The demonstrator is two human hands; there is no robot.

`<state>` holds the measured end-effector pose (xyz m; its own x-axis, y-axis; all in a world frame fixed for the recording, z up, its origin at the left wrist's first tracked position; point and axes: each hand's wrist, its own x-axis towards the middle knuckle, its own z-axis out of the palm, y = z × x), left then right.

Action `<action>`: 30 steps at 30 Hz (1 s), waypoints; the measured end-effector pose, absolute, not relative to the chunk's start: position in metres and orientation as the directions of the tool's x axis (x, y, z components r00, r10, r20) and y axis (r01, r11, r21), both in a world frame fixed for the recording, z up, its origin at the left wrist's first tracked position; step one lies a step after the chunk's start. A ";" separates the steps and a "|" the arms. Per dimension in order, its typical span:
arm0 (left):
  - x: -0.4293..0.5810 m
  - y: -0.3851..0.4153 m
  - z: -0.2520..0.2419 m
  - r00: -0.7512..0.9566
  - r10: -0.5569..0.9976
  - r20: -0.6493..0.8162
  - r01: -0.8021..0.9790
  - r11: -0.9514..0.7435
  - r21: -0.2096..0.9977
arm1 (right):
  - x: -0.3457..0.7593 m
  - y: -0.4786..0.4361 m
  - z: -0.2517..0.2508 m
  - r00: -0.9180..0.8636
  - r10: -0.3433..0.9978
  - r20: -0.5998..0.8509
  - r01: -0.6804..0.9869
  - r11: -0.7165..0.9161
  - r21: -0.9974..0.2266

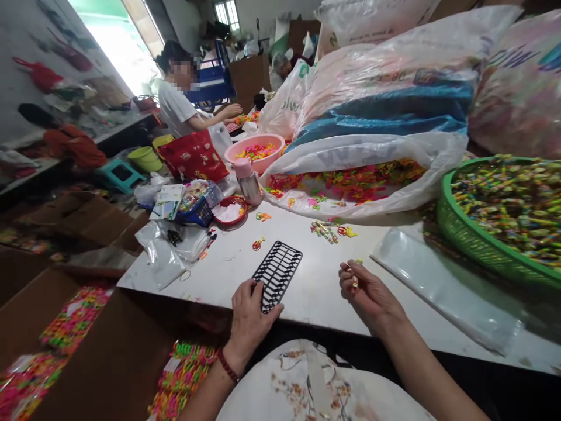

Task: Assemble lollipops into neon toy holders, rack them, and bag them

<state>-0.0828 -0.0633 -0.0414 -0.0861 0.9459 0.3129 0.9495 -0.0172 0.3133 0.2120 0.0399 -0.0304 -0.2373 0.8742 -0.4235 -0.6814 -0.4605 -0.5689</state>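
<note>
Pieces (354,283) pinched in the curled right hand (367,293) could slip (they look slick); the half-open left hand (250,311), on the near end of the black rack (280,270), might skew it.

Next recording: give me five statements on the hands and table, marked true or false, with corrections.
1. The left hand touches the black rack. True.
2. The right hand holds nothing. False: the right hand holds a small piece.
3. A bracelet circles the left wrist. True.
4. The green basket is left of the black rack. False: the green basket is to its right.
5. The pink basin contains colourful pieces. True.
</note>
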 end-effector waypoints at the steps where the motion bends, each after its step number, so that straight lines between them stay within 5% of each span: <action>1: -0.081 -0.058 -0.039 -0.075 0.945 0.317 0.945 -0.034 0.325 | 0.211 0.037 -0.032 -0.247 0.869 -0.429 -0.696 -0.467 -0.545; 6: -0.096 0.003 -0.027 -0.052 0.923 0.381 0.935 -0.089 0.343 | 0.210 0.030 -0.040 -0.245 0.903 -0.352 -0.610 -0.426 -0.668; 12: -0.126 0.094 -0.042 0.057 0.973 0.224 0.970 -0.108 0.220 | 0.205 0.019 -0.041 -0.223 0.922 -0.315 -0.493 -0.386 -0.780; 21: -0.118 0.196 -0.037 -0.065 0.958 0.279 0.970 -0.005 0.242 | 0.226 0.031 -0.048 -0.377 0.853 -0.362 -0.705 -0.518 -0.484; 30: -0.098 0.203 -0.027 0.100 0.978 0.182 0.925 -0.159 0.346 | 0.218 0.024 -0.050 -0.333 0.897 -0.290 -0.691 -0.441 -0.572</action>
